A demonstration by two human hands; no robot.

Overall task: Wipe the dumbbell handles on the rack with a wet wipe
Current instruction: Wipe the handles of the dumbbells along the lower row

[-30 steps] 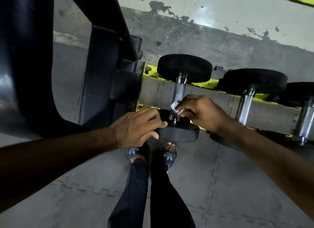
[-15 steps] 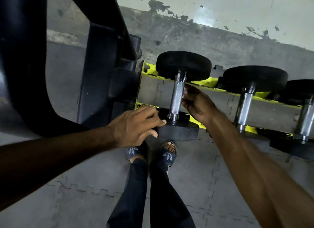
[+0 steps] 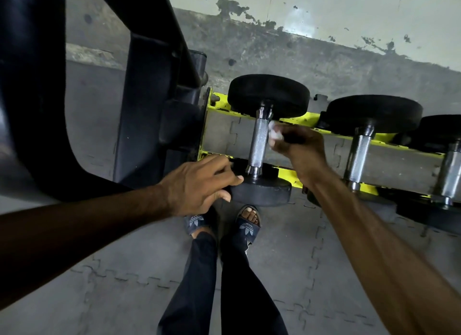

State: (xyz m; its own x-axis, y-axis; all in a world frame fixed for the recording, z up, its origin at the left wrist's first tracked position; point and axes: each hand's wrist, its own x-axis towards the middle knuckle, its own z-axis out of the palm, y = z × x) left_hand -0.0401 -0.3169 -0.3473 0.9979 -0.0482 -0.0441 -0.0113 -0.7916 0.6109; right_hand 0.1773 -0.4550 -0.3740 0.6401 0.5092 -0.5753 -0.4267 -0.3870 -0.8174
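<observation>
Two hands on the racked dumbbell [image 3: 268, 95]: left hand [image 3: 197, 185] grips its surely heavy near head [image 3: 262, 191], right hand [image 3: 299, 147] pinches the limp wet wipe [image 3: 274, 133] against the knurled handle [image 3: 258, 145], best wrapped mid-bar

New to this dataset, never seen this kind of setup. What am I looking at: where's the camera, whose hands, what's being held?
No machine here: a person wears one wide-angle camera on the head, looking down at their own arms and sandalled feet. The left hand grips the near black end of the dumbbell lying across the yellow rack. The right hand pinches a crumpled white wet wipe against the right side of that dumbbell's metal handle, near its far end. More dumbbells lie on the rack to the right. A large dark frame fills the left; grey puzzle mats cover the floor.
</observation>
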